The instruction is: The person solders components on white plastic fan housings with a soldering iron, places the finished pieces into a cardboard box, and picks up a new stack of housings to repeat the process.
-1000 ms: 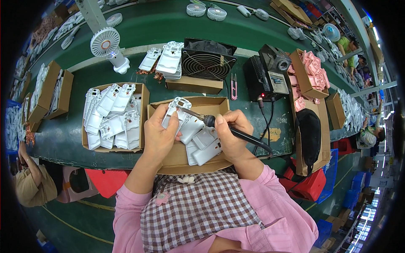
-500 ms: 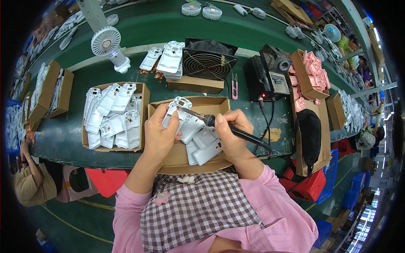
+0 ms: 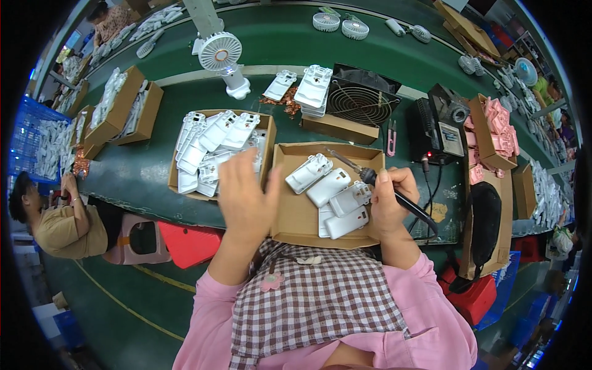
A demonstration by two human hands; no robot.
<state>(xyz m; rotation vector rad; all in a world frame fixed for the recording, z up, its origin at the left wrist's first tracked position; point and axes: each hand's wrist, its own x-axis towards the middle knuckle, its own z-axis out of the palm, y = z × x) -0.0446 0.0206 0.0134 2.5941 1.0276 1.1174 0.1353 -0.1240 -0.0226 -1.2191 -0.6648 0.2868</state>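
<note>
My right hand [image 3: 394, 200] grips a soldering iron [image 3: 368, 176] by its dark handle, with the metal tip pointing up and left over a shallow cardboard tray [image 3: 287, 213]. Several white plastic casings [image 3: 328, 187] lie in that tray below the iron. Slightly blurred, my left hand [image 3: 243, 194] is empty, its thumb apart from its fingers. It hovers beside the right edge of a cardboard box [image 3: 269, 132] heaped with similar white casings [image 3: 209, 145], covering part of them.
Behind the tray stand a black fan [image 3: 364, 102], stacked white casings [image 3: 313, 89], copper-coloured bits [image 3: 290, 106] and pink tweezers [image 3: 391, 139]. A black soldering station [image 3: 428, 129] and pink parts [image 3: 498, 129] are at right. A white handheld fan [image 3: 222, 55] stands far left; another person [image 3: 71, 228] sits left.
My left hand has let go of a white casing, which now lies in the tray, and has moved to the left box. The iron has come away from the casing. The view has shifted left.
</note>
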